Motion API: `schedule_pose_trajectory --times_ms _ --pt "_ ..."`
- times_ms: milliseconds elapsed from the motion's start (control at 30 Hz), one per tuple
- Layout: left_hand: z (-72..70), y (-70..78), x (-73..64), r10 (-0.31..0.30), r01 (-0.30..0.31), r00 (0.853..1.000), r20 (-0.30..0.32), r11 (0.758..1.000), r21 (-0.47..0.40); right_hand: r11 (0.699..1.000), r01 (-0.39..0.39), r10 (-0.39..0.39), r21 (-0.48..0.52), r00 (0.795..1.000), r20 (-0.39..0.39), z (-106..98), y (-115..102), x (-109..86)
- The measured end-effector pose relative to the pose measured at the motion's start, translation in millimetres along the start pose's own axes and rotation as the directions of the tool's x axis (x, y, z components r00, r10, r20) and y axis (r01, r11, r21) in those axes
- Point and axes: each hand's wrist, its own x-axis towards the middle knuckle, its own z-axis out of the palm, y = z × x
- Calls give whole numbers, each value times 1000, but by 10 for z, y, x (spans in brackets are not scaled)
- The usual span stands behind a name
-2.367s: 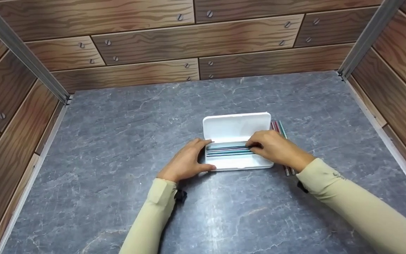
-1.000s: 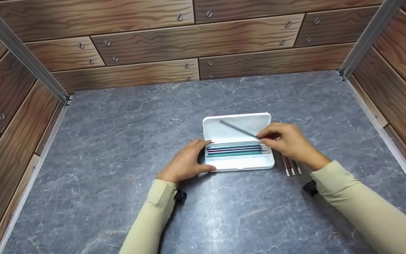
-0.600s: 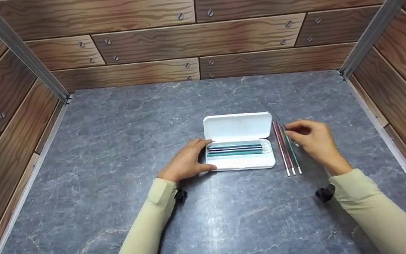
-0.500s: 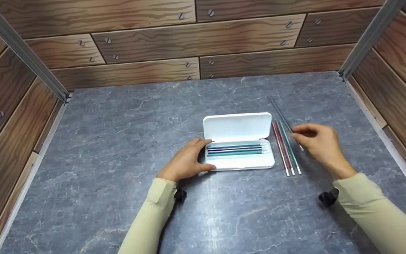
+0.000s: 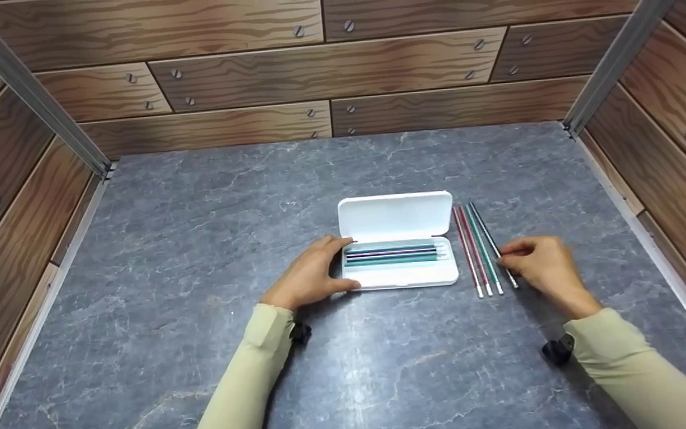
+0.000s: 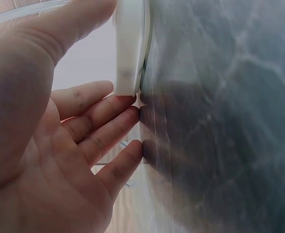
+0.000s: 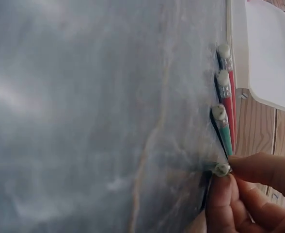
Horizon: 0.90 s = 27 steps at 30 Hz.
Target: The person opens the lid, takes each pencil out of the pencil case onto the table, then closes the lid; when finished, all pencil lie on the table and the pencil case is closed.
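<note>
A white pencil case (image 5: 402, 277) stands open on the table, its lid (image 5: 393, 215) tilted up at the back. Several dark and teal pencils (image 5: 390, 256) lie crosswise inside. My left hand (image 5: 310, 274) holds the case's left end, thumb at the front corner and index finger near the hinge. To the right of the case, my right hand (image 5: 548, 271) pinches a dark pencil (image 5: 485, 226) between thumb and fingers, low at the table. In the right wrist view its white eraser (image 7: 222, 169) shows at the fingertips. Two red pencils (image 5: 475, 247) and a green pencil (image 5: 484, 244) lie beside it.
The grey marbled tabletop (image 5: 212, 208) spreads around the case. Wood-patterned panels (image 5: 248, 83) close off the back and both sides, with metal posts (image 5: 602, 71) at the corners. Each wrist wears a black camera (image 5: 557, 351).
My right hand has taken a dark pencil out of the case, carried it right, and lowered it alongside the red and green pencils. The left hand keeps its place on the case.
</note>
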Motion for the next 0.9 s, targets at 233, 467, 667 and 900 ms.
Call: schedule_pose_trajectory --times_ms 233,467,667,900 --pt "-1 -10 -14 1 -1 1000 -7 1000 -9 998 -49 46 50 997 60 24 -27 -13" --pt "-2 -10 -13 0 0 1000 -7 1000 -16 997 -59 55 53 996 72 33 -45 -25" --pt "-5 -7 -17 3 -3 1000 -8 1000 -13 998 -37 34 42 998 61 39 -40 -37" --pt "2 -8 -11 3 -4 1000 -8 1000 -13 998 -39 35 53 997 73 27 -62 -37"
